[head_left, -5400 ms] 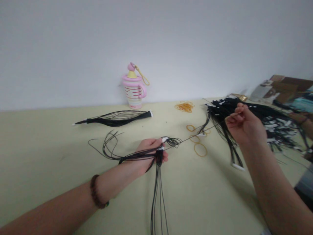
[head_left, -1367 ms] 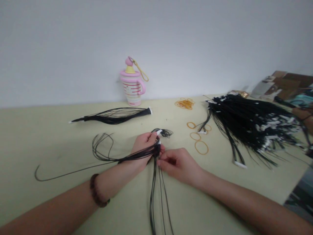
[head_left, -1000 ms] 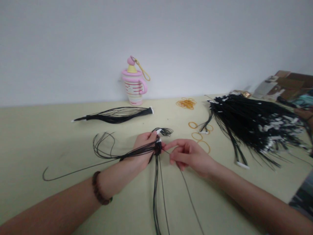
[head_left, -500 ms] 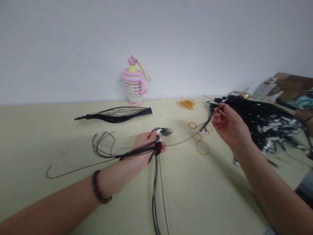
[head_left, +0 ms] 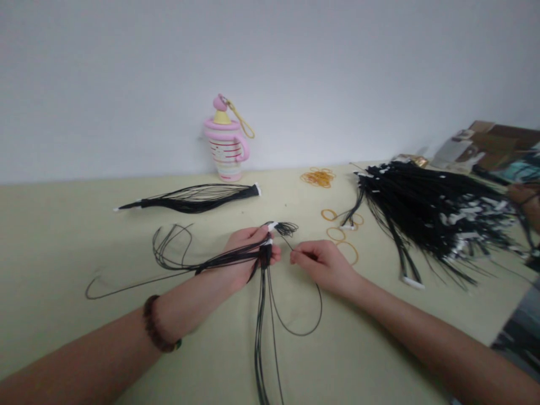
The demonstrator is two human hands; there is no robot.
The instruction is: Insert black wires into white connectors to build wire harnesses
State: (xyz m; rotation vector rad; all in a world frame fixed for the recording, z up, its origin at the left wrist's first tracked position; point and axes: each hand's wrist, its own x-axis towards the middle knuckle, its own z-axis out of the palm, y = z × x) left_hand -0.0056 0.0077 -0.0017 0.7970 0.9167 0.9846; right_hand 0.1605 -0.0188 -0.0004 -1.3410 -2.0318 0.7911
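Observation:
In the middle of the table, my left hand (head_left: 242, 247) is closed around a black wire harness (head_left: 265, 256). Two small white connectors (head_left: 273, 226) show at its fingertips. Loose wires fan out to the left over the wrist, and others hang down toward the front edge. My right hand (head_left: 324, 263), just to the right, pinches a single thin black wire (head_left: 319, 309) that loops down and back to the harness. A short length of wire pokes out of the right fingertips toward the connectors.
A finished-looking harness (head_left: 198, 198) lies behind my left hand, before a pink-and-white cup (head_left: 225, 146). Orange rubber bands (head_left: 318, 177) lie piled at the back, with several loose ones (head_left: 336, 234) nearer. At right are a heap of black harnesses (head_left: 426, 197), cardboard boxes (head_left: 502, 143) and another person's hand (head_left: 525, 199).
My right hand has come from the harness heap, leftward and down to beside the left hand. The wire that stretched rightward now hangs in a loop. The left hand keeps its hold.

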